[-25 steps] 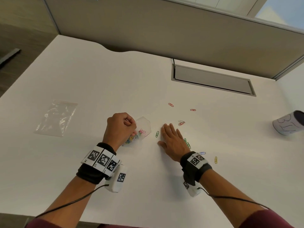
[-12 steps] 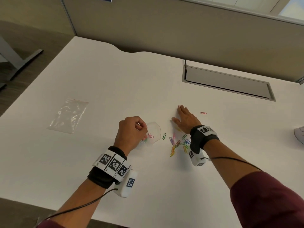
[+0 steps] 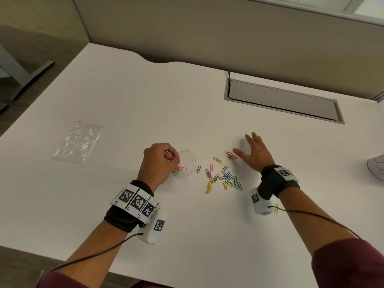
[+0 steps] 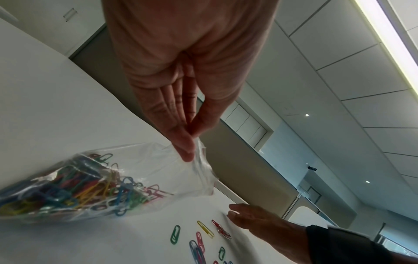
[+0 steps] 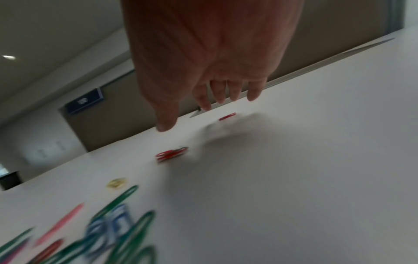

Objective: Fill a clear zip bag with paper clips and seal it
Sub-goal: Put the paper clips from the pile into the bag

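My left hand (image 3: 160, 161) pinches the top edge of a clear zip bag (image 3: 187, 163) that lies on the white table. In the left wrist view the zip bag (image 4: 135, 178) holds several coloured paper clips (image 4: 74, 196), with thumb and fingers pinching its open lip. Loose paper clips (image 3: 222, 177) lie in a small heap just right of the bag. My right hand (image 3: 253, 152) is flat with straight, spread fingers, past that heap, its thumb beside a couple of red clips (image 3: 230, 155). In the blurred right wrist view the red clips (image 5: 172, 154) lie below the fingertips (image 5: 207, 104).
A second, empty clear bag (image 3: 78, 142) lies at the table's left. A grey cable hatch (image 3: 280, 100) is set into the table at the back right. A white object (image 3: 376, 167) sits at the right edge. One yellow clip (image 3: 276, 208) lies under my right wrist.
My right hand has moved away from me and to the right, leaving the heap of clips uncovered. My left hand keeps its hold on the bag.
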